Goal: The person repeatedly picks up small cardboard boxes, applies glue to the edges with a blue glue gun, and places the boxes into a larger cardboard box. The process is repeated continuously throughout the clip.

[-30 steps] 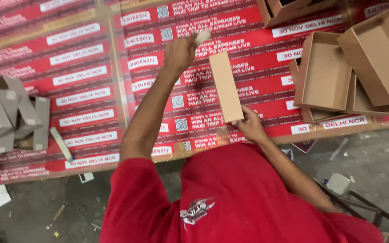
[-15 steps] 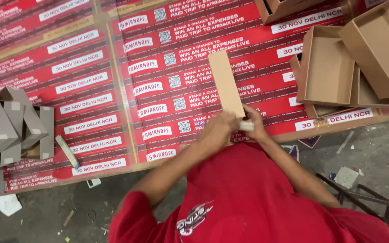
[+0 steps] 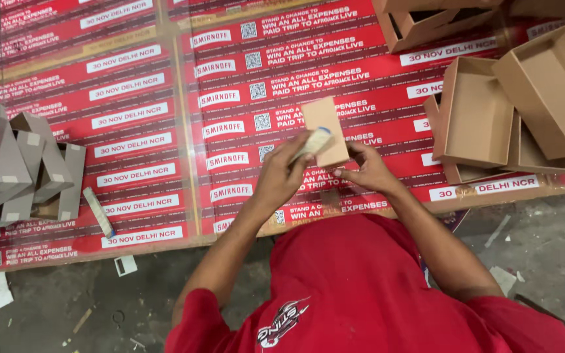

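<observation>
fingers (image 3: 344, 171) grip flat tan card (image 3: 325, 131).

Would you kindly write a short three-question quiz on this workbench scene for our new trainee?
1. True or false: the left hand presses a pale strip against the brown card piece.
2. Which hand steadies the lower edge of the card piece without holding a strip?
A. the right hand
B. the left hand
C. neither hand
3. Fill the gap: the open brown trays lie to the person's ____, the grey folded card stack on the opposite side.

Key: 1 true; 2 A; 3 right.
</observation>
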